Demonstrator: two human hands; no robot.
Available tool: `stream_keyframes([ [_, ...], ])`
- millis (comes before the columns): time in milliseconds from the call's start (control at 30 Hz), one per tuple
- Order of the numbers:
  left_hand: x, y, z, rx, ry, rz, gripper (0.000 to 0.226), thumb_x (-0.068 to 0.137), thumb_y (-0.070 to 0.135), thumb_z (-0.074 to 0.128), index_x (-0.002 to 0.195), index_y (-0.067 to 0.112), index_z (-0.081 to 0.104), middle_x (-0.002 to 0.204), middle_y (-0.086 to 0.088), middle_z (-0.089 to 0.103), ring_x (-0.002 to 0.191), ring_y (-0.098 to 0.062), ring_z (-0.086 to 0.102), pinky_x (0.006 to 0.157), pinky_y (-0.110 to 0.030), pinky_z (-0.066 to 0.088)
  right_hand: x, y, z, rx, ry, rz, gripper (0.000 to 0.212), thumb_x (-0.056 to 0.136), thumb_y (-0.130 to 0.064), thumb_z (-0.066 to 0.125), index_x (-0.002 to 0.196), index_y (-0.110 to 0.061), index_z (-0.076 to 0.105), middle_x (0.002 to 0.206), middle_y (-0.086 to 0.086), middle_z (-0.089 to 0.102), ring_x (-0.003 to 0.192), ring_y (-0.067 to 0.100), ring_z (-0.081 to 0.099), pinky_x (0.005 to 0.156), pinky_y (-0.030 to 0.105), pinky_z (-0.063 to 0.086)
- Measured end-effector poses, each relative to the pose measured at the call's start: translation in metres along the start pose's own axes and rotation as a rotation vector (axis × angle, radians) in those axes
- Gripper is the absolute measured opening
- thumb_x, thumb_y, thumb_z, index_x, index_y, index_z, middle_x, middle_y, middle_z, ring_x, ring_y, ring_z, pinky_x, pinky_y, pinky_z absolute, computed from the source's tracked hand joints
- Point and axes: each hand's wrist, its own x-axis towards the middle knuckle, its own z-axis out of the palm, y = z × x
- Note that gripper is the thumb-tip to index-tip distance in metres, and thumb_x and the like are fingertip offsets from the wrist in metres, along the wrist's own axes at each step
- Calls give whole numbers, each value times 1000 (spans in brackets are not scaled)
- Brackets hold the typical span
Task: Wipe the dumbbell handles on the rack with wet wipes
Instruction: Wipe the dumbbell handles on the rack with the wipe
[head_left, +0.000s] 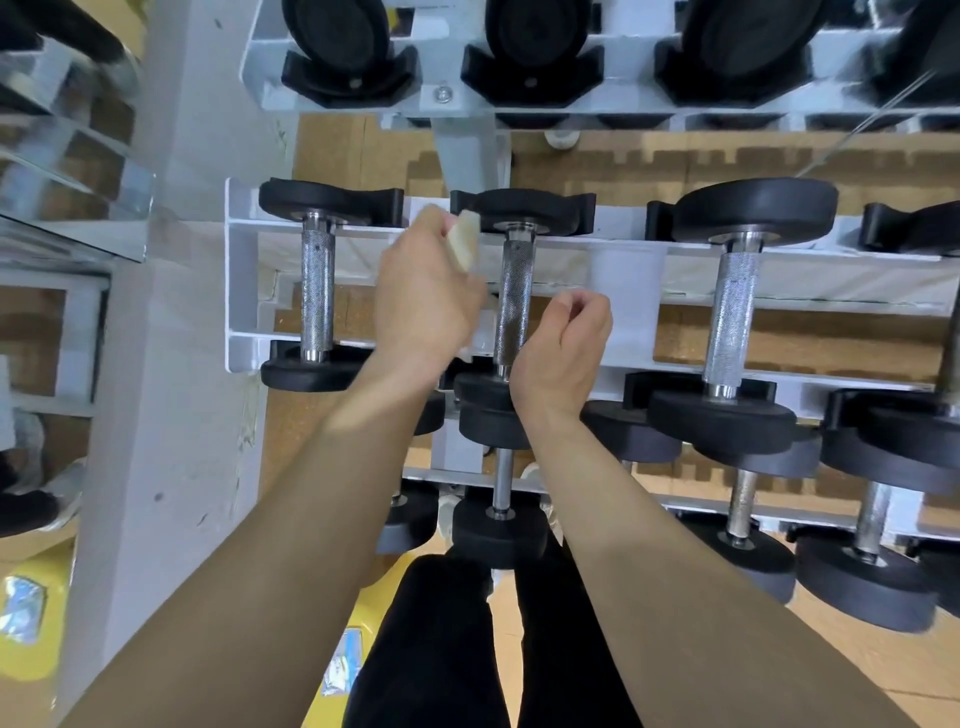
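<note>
Two hands work at the middle shelf. The left hand (426, 301) pinches a folded wet wipe (464, 240) just beside the middle handle (514, 301); the right hand (563, 343) is loosely curled and empty. I cannot tell which handles are clean. The left handle (317, 299) and right handle (735, 317) stand well apart, with free room between the rack (236, 291) rails.
</note>
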Motion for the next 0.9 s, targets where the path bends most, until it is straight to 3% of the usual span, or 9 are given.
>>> stream_keyframes([
  [133,-9,11,24,-307,-146,-163,29,84,24,73,109,24,57,94,6,69,88,-16,68,75,-30,56,0,1,0,8,21,-59,15,105,-29,37,100,-18,47,103,1,52,93,17,47,80,31,37],
  [200,-12,11,19,-584,-244,-301,26,93,33,64,112,15,63,93,-1,70,73,-12,68,65,-30,57,2,5,0,0,26,-51,16,104,-30,37,99,-18,47,101,0,51,92,16,48,82,34,40],
  [267,-14,5,12,-891,-358,-395,29,102,22,46,110,1,65,74,-6,66,47,-8,57,46,-21,47,3,6,0,8,7,-40,11,103,-24,43,101,-14,49,102,-3,49,88,7,44,83,35,41],
  [333,-14,-3,8,-1041,-451,-429,32,101,6,38,118,-6,62,62,-3,65,44,-8,56,45,-19,46,-1,6,-1,64,2,-112,15,95,-13,50,106,-4,55,104,4,50,88,10,44,77,34,43],
  [400,-12,-8,9,-1010,-545,-388,37,95,-5,36,121,-9,62,61,-2,64,49,-11,57,48,-21,45,1,12,-1,-15,-54,-261,25,88,-15,51,103,3,58,100,11,57,86,22,52,70,32,41],
  [500,-7,-8,22,-715,-470,-294,33,87,-12,47,101,0,74,70,-6,69,56,-14,61,52,-24,48,1,6,-1,23,1,-175,22,98,-30,38,93,-13,51,88,-10,51,85,9,47,76,30,36],
  [567,-6,-8,33,-544,-349,-224,25,81,-7,62,88,12,76,77,-1,74,66,-11,67,61,-25,54,-1,3,-1,63,-12,-86,28,96,-37,34,91,-15,51,90,-3,54,86,14,48,76,30,35],
  [733,-9,-8,50,-336,-87,-152,28,77,12,78,94,26,60,89,12,60,80,-3,59,68,-12,44,0,3,-2,35,-43,-19,18,98,-33,44,90,-20,54,91,-3,62,86,16,56,73,34,45],
  [900,-1,-21,60,-438,-20,-242,24,88,34,75,100,24,57,92,10,65,87,-12,66,81,-27,54,4,5,-2,3,-62,-47,23,104,-24,41,82,-21,48,86,0,57,79,16,51,68,31,40],
])
